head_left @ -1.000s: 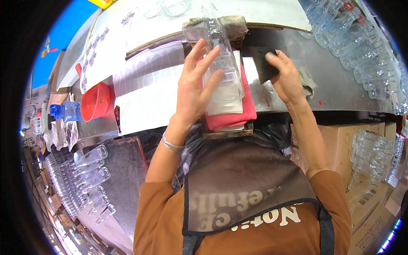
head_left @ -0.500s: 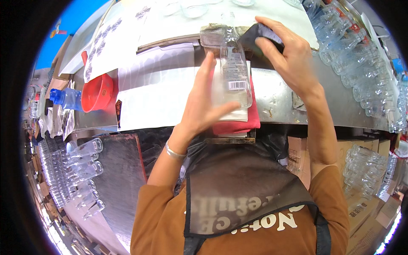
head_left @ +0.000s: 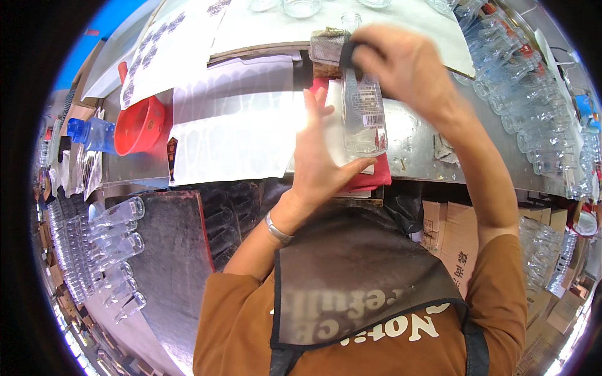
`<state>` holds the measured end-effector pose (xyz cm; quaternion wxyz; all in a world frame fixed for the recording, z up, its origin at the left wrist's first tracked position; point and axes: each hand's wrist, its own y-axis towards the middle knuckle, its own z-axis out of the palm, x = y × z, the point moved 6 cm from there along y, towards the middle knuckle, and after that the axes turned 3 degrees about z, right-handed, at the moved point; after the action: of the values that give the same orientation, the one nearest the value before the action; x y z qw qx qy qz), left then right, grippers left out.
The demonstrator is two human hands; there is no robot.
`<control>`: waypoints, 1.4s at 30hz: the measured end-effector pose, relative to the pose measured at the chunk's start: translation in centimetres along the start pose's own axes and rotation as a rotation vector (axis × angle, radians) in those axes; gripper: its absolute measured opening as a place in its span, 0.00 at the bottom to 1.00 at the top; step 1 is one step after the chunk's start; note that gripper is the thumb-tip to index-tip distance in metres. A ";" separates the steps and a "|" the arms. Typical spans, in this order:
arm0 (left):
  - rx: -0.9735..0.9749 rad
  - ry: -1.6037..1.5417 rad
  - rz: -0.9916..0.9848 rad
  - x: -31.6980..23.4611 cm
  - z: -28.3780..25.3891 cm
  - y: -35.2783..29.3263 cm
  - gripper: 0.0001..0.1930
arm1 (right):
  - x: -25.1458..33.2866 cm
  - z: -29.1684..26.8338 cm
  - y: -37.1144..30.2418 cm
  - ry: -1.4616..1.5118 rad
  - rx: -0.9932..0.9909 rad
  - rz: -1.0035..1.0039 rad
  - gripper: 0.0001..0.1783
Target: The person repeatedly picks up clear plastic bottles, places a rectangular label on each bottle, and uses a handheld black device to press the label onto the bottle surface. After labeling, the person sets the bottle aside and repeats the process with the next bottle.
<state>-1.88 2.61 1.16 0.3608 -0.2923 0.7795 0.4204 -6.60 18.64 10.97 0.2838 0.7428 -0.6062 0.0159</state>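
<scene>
Glass bottle (head_left: 365, 131), clear, slender-necked and labelled, lies over a red cloth (head_left: 380, 178). Left of the bottle, the left hand (head_left: 315, 153) spreads its fingers open, thumb just beside the base. Over the bottle's neck, the blurred right hand (head_left: 407, 69) grips a thin dark sheet (head_left: 347, 55). Well left of the bottle sits a red plastic bowl (head_left: 135, 128).

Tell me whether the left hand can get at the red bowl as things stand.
Probably yes: the left hand looks open and empty, and only a flat white sheet seems to lie between it and the red bowl.
</scene>
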 end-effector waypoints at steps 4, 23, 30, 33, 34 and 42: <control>0.019 0.022 0.005 0.9 -0.1 -0.3 0.72 | 4.9 0.6 -4.0 -0.049 -0.126 -0.327 0.05; 0.091 -0.135 -0.070 1.5 -0.8 -0.6 0.62 | 0.3 0.5 -10.8 0.522 -0.003 -0.111 0.20; 0.076 -0.077 -0.050 0.6 -0.8 -0.5 0.63 | -6.0 -1.2 -6.8 0.451 -0.250 0.396 0.13; 0.044 -0.051 -0.043 0.6 -0.3 -0.8 0.66 | -0.1 -1.5 -4.1 0.314 0.033 -0.074 0.14; 0.034 -0.044 -0.053 0.5 -0.1 -1.0 0.66 | -0.1 -0.7 -3.1 0.132 0.043 -0.115 0.14; -0.011 0.062 -0.031 0.2 -0.4 -1.1 0.67 | 5.4 1.6 -4.0 0.155 0.129 -0.336 0.07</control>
<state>-1.29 1.77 0.70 0.3415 -0.3193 0.7834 0.4096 -2.06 13.54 10.04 0.2799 0.8468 -0.4477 0.0641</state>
